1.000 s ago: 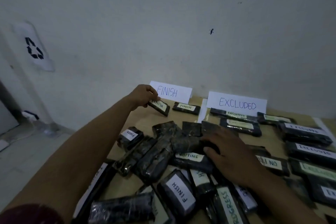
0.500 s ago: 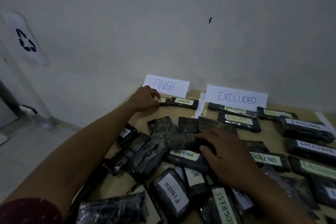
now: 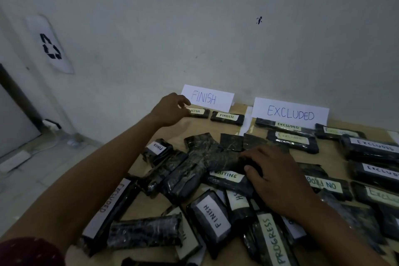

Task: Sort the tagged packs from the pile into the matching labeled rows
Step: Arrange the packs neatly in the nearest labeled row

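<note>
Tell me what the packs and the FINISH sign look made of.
Packs: dark blocks in glossy clear film, probably plastic wrap, going by wrinkles and glints; contents hidden. FINISH sign: matte white paper or thin card, with handwritten blue letters.

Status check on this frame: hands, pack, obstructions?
Left hand at the left FINISH pack in its row, grip unclear. Right hand resting on the pile. Nothing blocking the row.
</note>
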Demonstrator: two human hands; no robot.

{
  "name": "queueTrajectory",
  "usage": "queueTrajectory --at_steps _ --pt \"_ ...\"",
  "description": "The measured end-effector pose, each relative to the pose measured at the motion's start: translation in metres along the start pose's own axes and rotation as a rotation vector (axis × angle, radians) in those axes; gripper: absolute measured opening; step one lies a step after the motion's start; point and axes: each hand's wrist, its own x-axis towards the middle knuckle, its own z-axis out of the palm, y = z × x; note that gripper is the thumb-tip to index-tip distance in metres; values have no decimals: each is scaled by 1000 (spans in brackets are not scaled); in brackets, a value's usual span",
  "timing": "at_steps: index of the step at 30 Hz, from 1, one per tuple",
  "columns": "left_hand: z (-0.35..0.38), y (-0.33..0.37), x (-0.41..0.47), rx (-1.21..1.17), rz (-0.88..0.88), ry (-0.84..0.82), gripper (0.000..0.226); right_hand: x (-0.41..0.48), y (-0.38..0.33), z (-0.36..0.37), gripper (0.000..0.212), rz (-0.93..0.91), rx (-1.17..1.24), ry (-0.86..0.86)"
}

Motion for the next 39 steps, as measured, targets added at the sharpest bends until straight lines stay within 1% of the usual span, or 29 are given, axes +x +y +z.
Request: queueTrajectory --at_steps 3,6,8,11,13,17,20,22,24,27,29,33,36,39 --pt "-27 2 -32 29 -29 -24 20 1 -4 -1 43 -36 -16 55" --pt "-45 -3 -63 112 -72 -72 24 1 -7 -1 45 -57 -23 87" --pt "-50 -7 -80 164 -117 -90 32 1 -8 0 46 -65 -19 87" --pt "-47 -10 -99 245 -198 -161 54 1 -7 2 46 -71 -19 65" --pt "-43 -7 -104 248 -231 -208 61 1 -6 3 44 -79 -25 60" --pt "-45 -3 -97 113 -238 -209 47 -1 -3 3 32 -80 -14 60" --pt "-49 -5 -84 116 -173 -217 31 -1 -3 3 34 -78 -1 58" --pt "-46 -10 -71 128 -147 -170 24 -1 -3 4 38 -77 9 53" --pt "-39 -18 -58 133 -139 -73 20 0 -3 3 41 -76 11 46" --pt "-25 -32 -41 150 -193 105 32 0 -3 3 49 -67 -8 25" --pt "-16 -39 -31 114 -253 185 35 0 -3 3 50 -65 -13 18" --pt "-4 -43 -11 9 -269 202 35 1 -3 3 45 -49 -1 9" --pt "3 -41 0 -43 -253 216 30 1 -4 2 52 -49 7 -18" --pt "10 -42 9 -46 -226 226 29 1 -5 1 51 -47 18 -24"
